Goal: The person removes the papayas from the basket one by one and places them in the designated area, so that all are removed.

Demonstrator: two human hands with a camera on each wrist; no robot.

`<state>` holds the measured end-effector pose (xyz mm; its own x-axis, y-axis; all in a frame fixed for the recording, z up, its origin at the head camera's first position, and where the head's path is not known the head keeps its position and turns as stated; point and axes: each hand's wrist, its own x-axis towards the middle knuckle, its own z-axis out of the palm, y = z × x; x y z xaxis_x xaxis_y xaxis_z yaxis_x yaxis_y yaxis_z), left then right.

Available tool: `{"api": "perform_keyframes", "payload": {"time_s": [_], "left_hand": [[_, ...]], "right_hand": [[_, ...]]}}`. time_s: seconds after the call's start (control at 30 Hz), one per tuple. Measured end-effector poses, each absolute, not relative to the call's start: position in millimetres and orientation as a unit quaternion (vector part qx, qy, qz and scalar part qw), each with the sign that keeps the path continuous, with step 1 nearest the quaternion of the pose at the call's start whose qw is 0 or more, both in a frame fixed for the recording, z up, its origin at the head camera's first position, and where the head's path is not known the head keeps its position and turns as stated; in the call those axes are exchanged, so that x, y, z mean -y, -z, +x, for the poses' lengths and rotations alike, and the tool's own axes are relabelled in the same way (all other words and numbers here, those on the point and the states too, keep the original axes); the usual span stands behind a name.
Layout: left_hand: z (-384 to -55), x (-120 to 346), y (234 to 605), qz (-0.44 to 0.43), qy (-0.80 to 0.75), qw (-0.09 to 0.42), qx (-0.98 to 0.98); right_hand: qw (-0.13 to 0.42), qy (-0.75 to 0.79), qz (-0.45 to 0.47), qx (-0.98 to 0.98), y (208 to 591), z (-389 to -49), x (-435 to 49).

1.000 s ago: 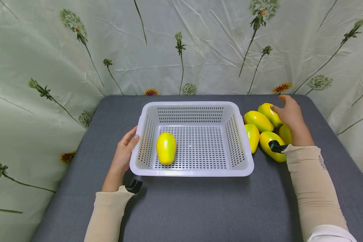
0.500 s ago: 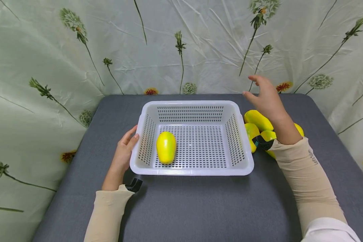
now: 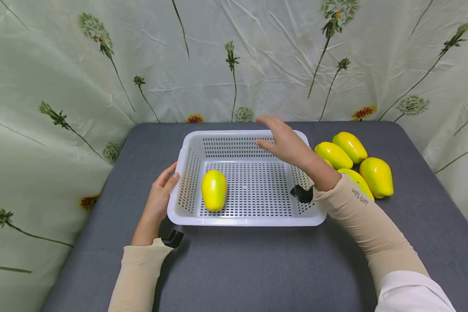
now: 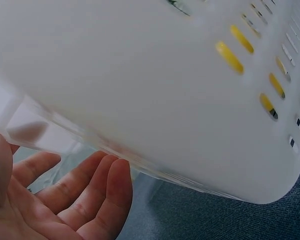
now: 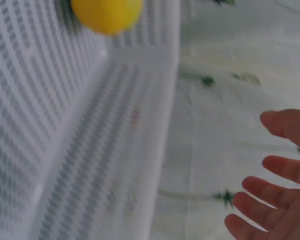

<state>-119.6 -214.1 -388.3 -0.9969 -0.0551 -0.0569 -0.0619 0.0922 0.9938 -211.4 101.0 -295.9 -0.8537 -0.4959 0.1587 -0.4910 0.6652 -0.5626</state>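
A white perforated plastic basket [image 3: 247, 222] stands on the grey table, with one yellow mango [image 3: 214, 190] lying in its left part. At the basket's left side, my left hand [image 3: 158, 199] holds the rim; the left wrist view has its fingers [image 4: 119, 185] against the underside of the rim. My right hand [image 3: 286, 143] hovers above the basket's back right part, holding nothing, thumb and fingers spread apart. In the right wrist view its fingers [image 5: 270, 192] are extended, clear of the basket wall. Several more mangoes [image 3: 376, 177] lie grouped right of the basket, partly hidden by my right arm.
The grey cloth-covered table [image 3: 257, 268] extends in front of the basket and to both sides. A pale curtain [image 3: 203, 65] with a dandelion print hangs behind the table and along its sides.
My right hand has moved left from the mangoes at the right to above the basket, with nothing in it. The left hand, the basket and the mango inside have stayed in place.
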Motion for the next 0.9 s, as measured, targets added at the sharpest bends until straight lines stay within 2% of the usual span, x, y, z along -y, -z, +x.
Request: {"api": "perform_keyframes", "payload": {"time_s": [0.43,0.8,0.9], "left_hand": [[-127,222,409,-0.034,-0.673,-0.01,-0.739],[-126,222,406,-0.039,-0.671,-0.003,-0.741],[-126,223,407,-0.041,-0.671,-0.001,-0.741]], "right_hand": [[0.169,0.279,-0.388,-0.862,340,-206,-31],[0.278,0.271,-0.446,-0.807,359,-211,-9],[0.288,0.245,-0.459,-0.804,362,-213,-8]]}}
